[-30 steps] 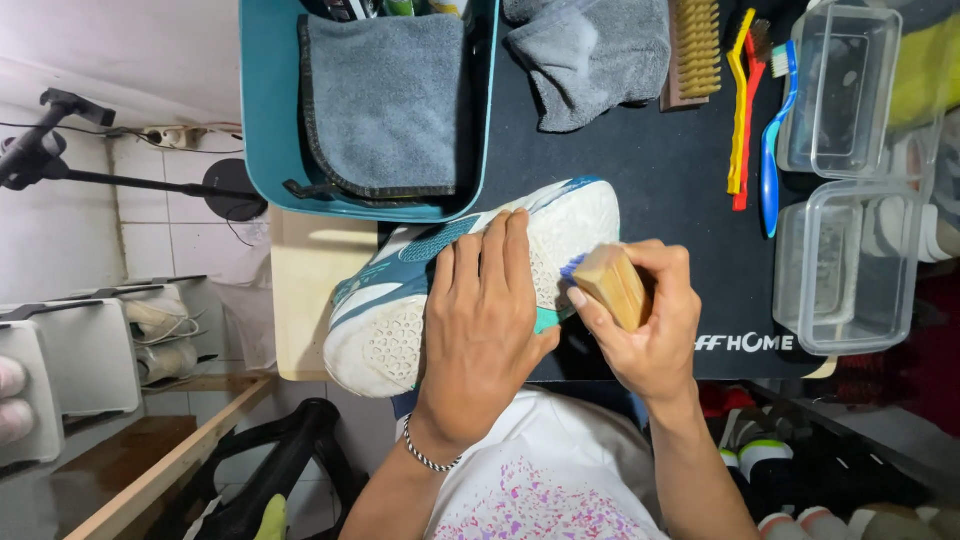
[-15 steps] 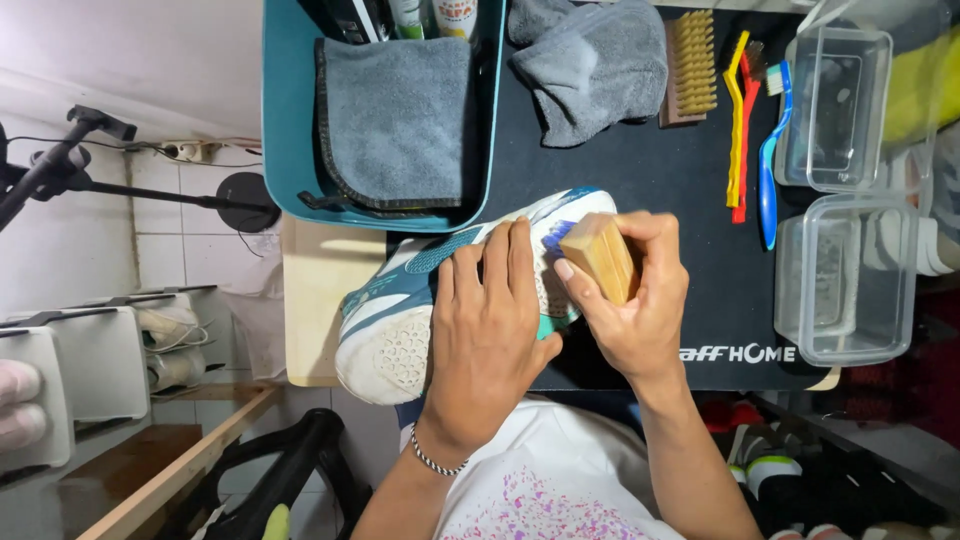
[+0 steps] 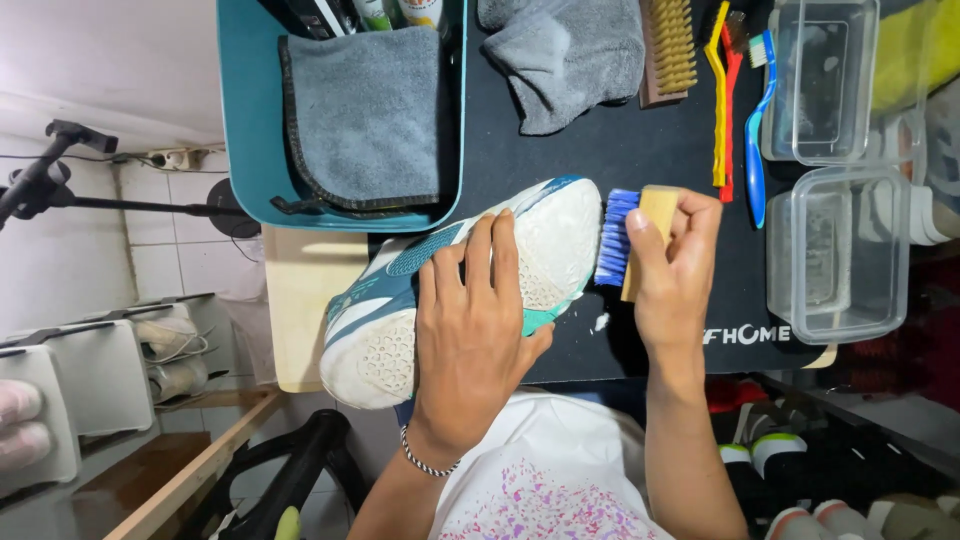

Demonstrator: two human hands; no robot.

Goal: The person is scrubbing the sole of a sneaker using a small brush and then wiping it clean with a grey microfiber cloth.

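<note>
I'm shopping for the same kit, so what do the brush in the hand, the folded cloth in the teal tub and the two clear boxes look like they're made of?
Brush: pale, unfinished-looking wood block with blue bristles, probably synthetic given the colour. Grey cloth: soft, napped fabric with a dark stitched edge, likely microfibre. Clear boxes: transparent, slightly cloudy plastic with glossy rims. The right hand holds the brush against the shoe.
</note>
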